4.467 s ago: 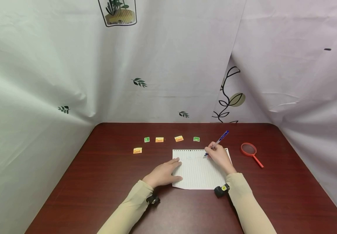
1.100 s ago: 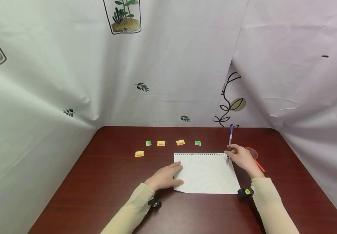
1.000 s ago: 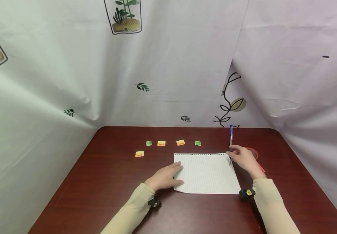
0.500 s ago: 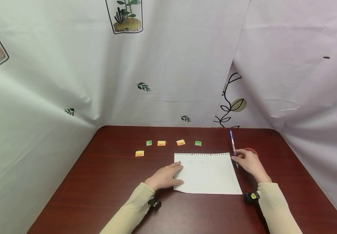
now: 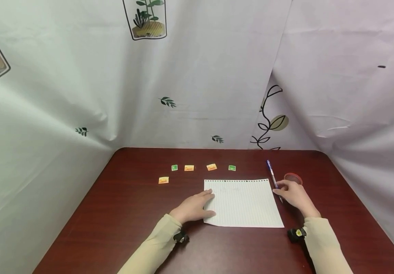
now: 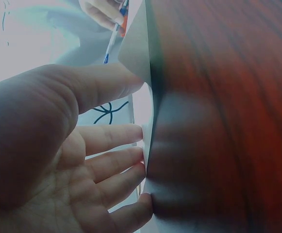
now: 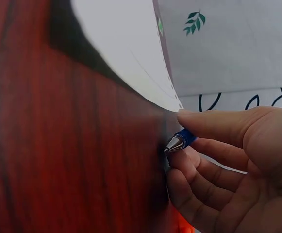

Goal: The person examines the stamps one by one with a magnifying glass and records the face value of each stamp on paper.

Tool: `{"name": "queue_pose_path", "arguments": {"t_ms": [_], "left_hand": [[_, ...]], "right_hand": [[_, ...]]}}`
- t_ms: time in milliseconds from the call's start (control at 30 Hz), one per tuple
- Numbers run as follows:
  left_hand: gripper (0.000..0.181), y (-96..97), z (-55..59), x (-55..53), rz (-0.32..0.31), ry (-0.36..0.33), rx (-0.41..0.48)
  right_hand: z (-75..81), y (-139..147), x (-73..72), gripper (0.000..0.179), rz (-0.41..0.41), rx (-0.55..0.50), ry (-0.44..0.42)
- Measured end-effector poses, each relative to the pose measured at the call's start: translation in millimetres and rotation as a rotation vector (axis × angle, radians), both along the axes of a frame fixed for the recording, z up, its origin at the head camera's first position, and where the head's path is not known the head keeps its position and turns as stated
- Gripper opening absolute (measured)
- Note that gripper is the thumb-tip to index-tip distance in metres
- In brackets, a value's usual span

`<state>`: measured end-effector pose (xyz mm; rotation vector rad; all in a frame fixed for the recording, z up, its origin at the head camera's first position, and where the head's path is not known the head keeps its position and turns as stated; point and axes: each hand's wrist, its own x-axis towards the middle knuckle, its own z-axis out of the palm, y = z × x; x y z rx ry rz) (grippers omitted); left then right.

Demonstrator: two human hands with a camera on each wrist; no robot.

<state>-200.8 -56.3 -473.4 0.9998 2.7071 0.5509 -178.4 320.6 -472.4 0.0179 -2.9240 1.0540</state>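
Note:
My right hand (image 5: 294, 195) pinches a blue ballpoint pen (image 5: 271, 172) low over the table, just right of the lined sheet of paper (image 5: 243, 207). The pen lies at a slant, its metal tip toward me; in the right wrist view the tip of the pen (image 7: 174, 142) shows between thumb and fingers. My left hand (image 5: 193, 207) rests with spread, straight fingers on the sheet's left edge. Faint writing shows near the sheet's punched top edge. A red magnifying glass (image 5: 293, 176) lies behind my right hand, which hides its handle.
Several small stickers lie behind and left of the sheet, among them a green one (image 5: 232, 168) and an orange one (image 5: 163, 180). The dark red table (image 5: 115, 213) meets a white patterned cloth backdrop (image 5: 197, 76) at its far edge.
My right hand has moved from writing on the sheet to its right side, lowering and tilting the pen down to the table. My left hand has stayed on the paper.

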Motion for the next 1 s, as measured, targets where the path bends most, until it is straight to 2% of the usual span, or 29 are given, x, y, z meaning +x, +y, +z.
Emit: {"name": "queue_pose_path", "arguments": {"t_ms": [500,1000], "left_hand": [[0.063,-2.0,5.6,-0.4,-0.003,-0.001,0.021],[0.063,-0.3,3.7,0.9,-0.007,-0.010,0.025]], "right_hand": [[-0.9,-4.8,-3.5,0.037,-0.022,0.022,-0.020],[-1.4,-1.9,1.9,0.035,-0.032,0.019,-0.044]]}}
